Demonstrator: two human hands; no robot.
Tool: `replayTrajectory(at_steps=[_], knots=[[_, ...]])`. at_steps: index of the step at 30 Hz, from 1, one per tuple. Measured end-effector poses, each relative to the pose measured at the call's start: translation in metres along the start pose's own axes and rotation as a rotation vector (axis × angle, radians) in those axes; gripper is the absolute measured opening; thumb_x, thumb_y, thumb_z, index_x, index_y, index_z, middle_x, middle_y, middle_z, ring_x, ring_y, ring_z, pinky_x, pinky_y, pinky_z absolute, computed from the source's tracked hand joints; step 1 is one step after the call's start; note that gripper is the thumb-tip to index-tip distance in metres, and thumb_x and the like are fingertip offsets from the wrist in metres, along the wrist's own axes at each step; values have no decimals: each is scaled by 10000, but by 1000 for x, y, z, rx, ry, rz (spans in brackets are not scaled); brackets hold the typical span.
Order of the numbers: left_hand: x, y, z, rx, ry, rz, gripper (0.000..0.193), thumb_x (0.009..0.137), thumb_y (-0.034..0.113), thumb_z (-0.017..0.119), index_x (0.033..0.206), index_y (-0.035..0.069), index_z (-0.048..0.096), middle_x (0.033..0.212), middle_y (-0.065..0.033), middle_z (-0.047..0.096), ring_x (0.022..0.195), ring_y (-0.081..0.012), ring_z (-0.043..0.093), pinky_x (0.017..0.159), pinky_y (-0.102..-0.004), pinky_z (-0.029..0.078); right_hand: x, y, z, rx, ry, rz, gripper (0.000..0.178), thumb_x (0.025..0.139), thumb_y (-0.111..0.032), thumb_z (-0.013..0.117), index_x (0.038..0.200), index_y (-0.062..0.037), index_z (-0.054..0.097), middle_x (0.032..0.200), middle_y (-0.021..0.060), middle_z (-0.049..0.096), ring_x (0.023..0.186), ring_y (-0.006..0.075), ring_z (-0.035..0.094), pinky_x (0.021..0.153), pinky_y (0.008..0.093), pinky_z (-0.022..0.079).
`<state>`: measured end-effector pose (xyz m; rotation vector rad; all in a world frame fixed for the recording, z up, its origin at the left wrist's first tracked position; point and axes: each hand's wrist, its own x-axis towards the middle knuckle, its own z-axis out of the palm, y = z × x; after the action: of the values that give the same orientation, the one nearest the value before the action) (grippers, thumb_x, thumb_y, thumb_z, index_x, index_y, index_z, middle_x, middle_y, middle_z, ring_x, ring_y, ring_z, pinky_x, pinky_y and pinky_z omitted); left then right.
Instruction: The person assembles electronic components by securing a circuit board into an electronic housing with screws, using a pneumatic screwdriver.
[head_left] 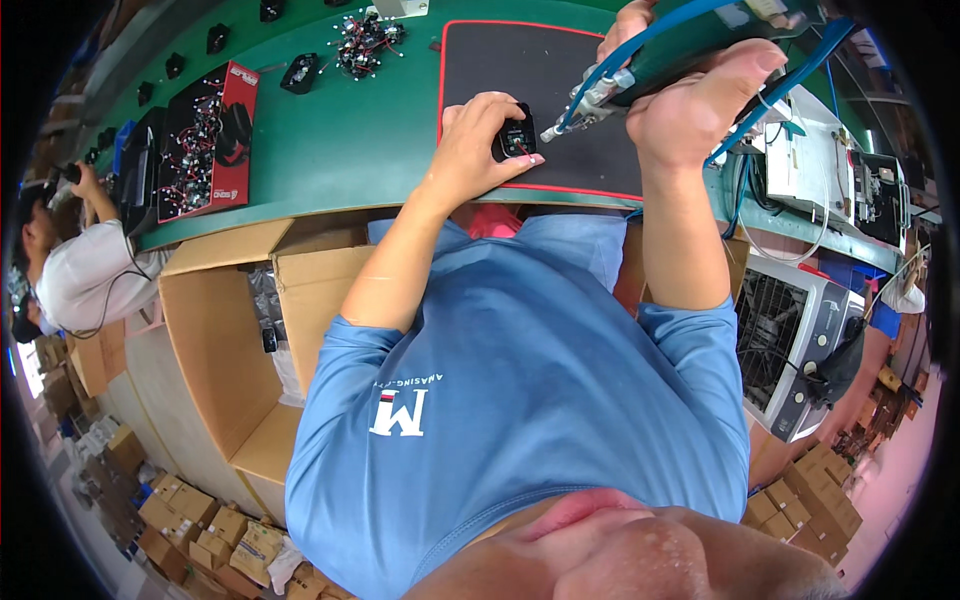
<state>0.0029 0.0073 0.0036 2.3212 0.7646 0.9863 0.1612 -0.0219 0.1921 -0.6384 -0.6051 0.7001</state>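
Observation:
My left hand [470, 145] holds a small black plastic housing [517, 138] on the dark mat [590, 168], thumb on the near side and fingers around the far side. Inside the housing a small circuit board shows, with a thin red wire near my thumb. My right hand [685, 112] is closed around a hose-fed power screwdriver [640, 85] with a dark body and blue hoses. The tool lies tilted, its metal nozzle pointing down and left, just right of the housing and apart from it. Part of its body is hidden by my hand.
On the green bench [310, 150], a red box [235, 140] holds many small wired parts, near a wired pile [365, 45] and several black housings [300, 73]. White equipment [810, 160] stands at right. An open carton [225, 350] sits below; a person [95, 265] works at far left.

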Motion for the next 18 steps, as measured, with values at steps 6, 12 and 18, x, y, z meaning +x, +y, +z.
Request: replayTrajectory(at_steps=[6, 12, 18], knots=[[-1, -1, 2, 29, -15, -2, 498, 662, 353, 943, 1013, 128, 669, 1297, -40, 630, 1118, -242, 622, 953, -387, 365, 10, -26, 3, -219, -211, -8, 900, 1013, -777, 219, 1118, 32, 600, 624, 61, 563, 488, 139, 500, 446, 248, 394], [2, 1, 2, 42, -36, 41, 453, 670, 390, 930, 947, 125, 689, 1297, -24, 633, 1096, -228, 620, 936, -383, 364, 6, -41, 20, -228, -238, -126, 969, 997, -801, 159, 1139, 47, 604, 597, 57, 557, 484, 135, 556, 455, 229, 474], [2, 1, -1, 41, -39, 29, 480, 679, 419, 920, 998, 126, 713, 1243, -25, 651, 1074, -221, 618, 905, -382, 363, -11, -14, 3, -134, -273, 95, 1001, 967, -837, 175, 1200, 60, 551, 655, 81, 590, 529, 155, 554, 494, 256, 466]])
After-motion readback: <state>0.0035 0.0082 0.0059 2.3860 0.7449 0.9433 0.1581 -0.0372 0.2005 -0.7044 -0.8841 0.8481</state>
